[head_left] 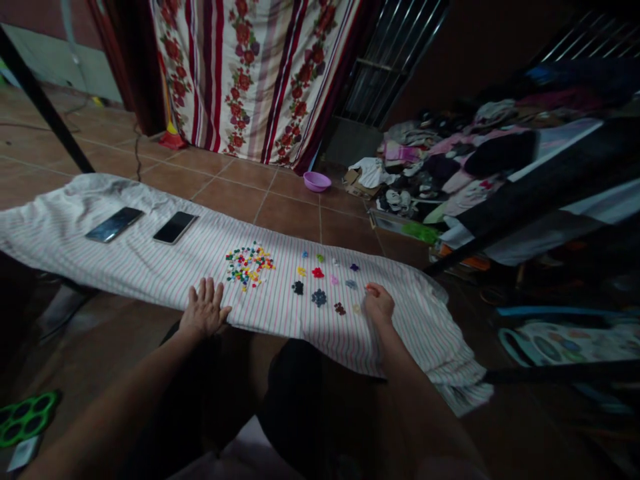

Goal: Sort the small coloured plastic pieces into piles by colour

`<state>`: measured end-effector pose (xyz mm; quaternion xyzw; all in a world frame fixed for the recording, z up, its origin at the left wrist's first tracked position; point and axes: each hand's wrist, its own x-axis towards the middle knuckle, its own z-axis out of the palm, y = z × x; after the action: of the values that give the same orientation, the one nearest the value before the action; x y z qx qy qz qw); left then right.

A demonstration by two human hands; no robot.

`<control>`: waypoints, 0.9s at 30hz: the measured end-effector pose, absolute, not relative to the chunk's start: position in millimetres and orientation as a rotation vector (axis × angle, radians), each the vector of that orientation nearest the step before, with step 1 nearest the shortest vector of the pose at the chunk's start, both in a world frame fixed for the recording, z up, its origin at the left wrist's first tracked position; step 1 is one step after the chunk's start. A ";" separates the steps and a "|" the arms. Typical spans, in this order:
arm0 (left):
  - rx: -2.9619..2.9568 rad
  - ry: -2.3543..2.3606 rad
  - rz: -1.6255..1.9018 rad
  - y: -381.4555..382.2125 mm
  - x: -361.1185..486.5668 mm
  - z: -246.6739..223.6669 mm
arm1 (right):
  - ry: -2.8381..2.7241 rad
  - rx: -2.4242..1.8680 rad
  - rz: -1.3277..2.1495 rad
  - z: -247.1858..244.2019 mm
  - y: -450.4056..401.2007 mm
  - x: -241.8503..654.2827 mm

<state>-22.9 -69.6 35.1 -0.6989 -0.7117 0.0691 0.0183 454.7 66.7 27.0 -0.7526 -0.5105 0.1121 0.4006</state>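
My left hand (204, 310) lies flat with spread fingers on the striped cloth (265, 310), just left of a loose pile of mixed coloured beads (249, 265). To the right of the pile sit small single-colour groups, among them black (298, 287), dark grey (319, 297), red (318, 273), yellow (301, 271) and brown (340, 309) ones. My right hand (379, 303) is at the right side of these groups, its fingers pinched together near the grey group (351, 284). A small orange-red bit shows at its fingertips.
Two phones (115, 225) (175, 227) lie on the cloth at the left. Beyond it are a purple basin (317, 181) on the tiled floor, a flowered curtain (245, 80) and a heap of clothes (440, 160). Dark poles rise at both sides.
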 end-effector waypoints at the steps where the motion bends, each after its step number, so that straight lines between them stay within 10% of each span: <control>1: -2.170 -2.216 0.197 -69.7 -23.0 35.1 | -1.269 -1.914 0.273 29.8 65.8 445.6; 27: -2.169 -2.264 0.042 -70.5 -24.3 27.5 | -2.222 -1.235 0.285 -13.3 0.6 197.4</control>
<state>-24.3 -70.5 27.5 -0.6918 -0.7220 0.0132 0.0029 197.4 0.6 -13.3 -0.4623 -0.8319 0.1069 0.2879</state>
